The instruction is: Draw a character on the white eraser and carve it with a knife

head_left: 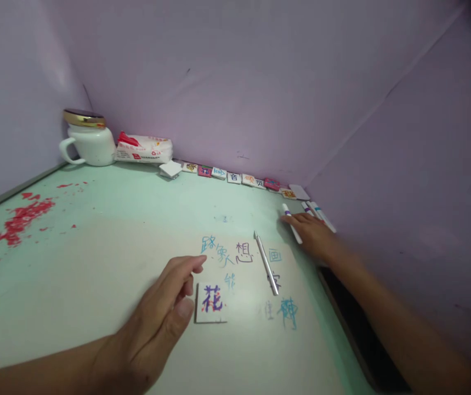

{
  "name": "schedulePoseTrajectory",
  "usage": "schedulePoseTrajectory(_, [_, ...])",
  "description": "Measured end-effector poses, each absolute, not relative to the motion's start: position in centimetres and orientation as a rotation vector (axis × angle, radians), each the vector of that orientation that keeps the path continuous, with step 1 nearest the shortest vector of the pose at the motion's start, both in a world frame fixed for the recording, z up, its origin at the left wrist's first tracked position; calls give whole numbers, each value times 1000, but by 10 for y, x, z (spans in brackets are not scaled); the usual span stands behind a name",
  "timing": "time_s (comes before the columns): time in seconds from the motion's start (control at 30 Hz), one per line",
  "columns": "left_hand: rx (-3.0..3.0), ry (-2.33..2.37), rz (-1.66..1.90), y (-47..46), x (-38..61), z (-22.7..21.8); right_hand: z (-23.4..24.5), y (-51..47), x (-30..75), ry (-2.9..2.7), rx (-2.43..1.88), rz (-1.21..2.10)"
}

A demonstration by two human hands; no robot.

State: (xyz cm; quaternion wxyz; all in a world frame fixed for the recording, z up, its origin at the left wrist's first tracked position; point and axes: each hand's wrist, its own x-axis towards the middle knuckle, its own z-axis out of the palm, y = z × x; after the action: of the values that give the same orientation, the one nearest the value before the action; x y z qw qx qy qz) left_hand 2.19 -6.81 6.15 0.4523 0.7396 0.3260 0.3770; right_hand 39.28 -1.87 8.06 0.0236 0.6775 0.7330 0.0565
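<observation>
My left hand (pixel 157 323) is beside a white square tile (pixel 211 303) bearing a purple character with reddish specks. Its fingers are loosely bent, the thumb is apart from them, and nothing is held. At the right, my right hand (pixel 311 233) has its fingers on a white marker (pixel 295 230) with a purple band; part of the grip is hidden. Two more markers (pixel 321 215) lie just beyond that hand. A slim silver craft knife (pixel 266 263) rests on the sheet between my hands, over handwritten characters in blue and purple.
Along the back wall runs a row of character tiles (pixel 234 178). A white mug (pixel 92 144) with a gold lid stands beside a tissue pack (pixel 145 148). Red shavings (pixel 25 220) lie at the left. A dark flat object (pixel 354 329) sits under my right forearm.
</observation>
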Motion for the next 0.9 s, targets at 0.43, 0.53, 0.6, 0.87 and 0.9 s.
schedulePoseTrajectory(0.43, [1908,874,956,-64,21,65,99,-26,342,1920,2486,236])
schedulePoseTrajectory(0.53, [1929,901,953,-65,21,65,101,-51,291,1899,2577,-76])
schedulePoseTrajectory(0.6, [1947,896,956,-65,21,64,96,-61,271,1852,2565,-188])
schedulePoseTrajectory(0.87, [2017,873,914,-62,20,65,81,-56,274,1902,2513,-235])
schedulePoseTrajectory(0.9, [2018,872,919,-62,20,65,79,-57,276,1950,2530,-266])
